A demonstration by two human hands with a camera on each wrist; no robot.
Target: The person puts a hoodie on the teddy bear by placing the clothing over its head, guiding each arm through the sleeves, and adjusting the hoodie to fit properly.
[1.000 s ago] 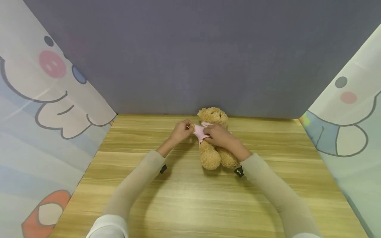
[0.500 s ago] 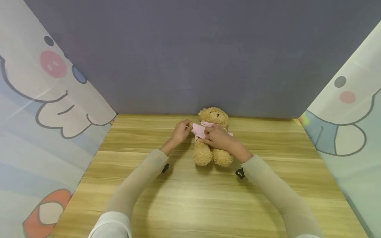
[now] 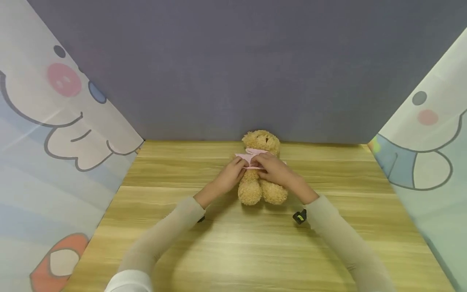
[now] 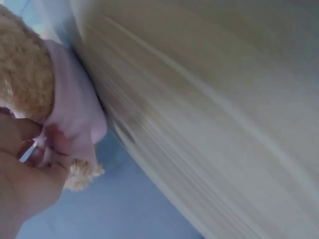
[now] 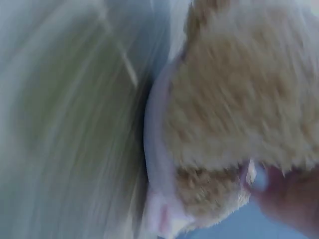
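Note:
A tan teddy bear (image 3: 249, 192) lies face up on the wooden table, its head towards the grey back wall. It wears a small pink shirt (image 3: 241, 157). My left hand (image 3: 227, 177) is at the shirt's lower front; the left wrist view shows its thumb and fingers pinching the pink cloth (image 4: 75, 99) near the bear's arm. My right hand (image 3: 279, 170) lies across the belly, curled fingers gripping the shirt front beside the left hand. In the right wrist view its thumb (image 5: 284, 194) sits at the cloth's edge, mostly behind the furry leg (image 5: 239, 94).
The wood-grain table (image 3: 233, 251) stretches towards me below the bear. A grey wall panel (image 3: 233, 73) rises close behind the bear's head. Printed cartoon curtains (image 3: 22, 174) flank both sides. A black wrist device (image 3: 300, 217) shows under the right sleeve.
My left hand has left the bear's outstretched arm and moved right to the shirt's lower front. My right hand stays on the shirt. The bear's legs have swung left from their earlier slant.

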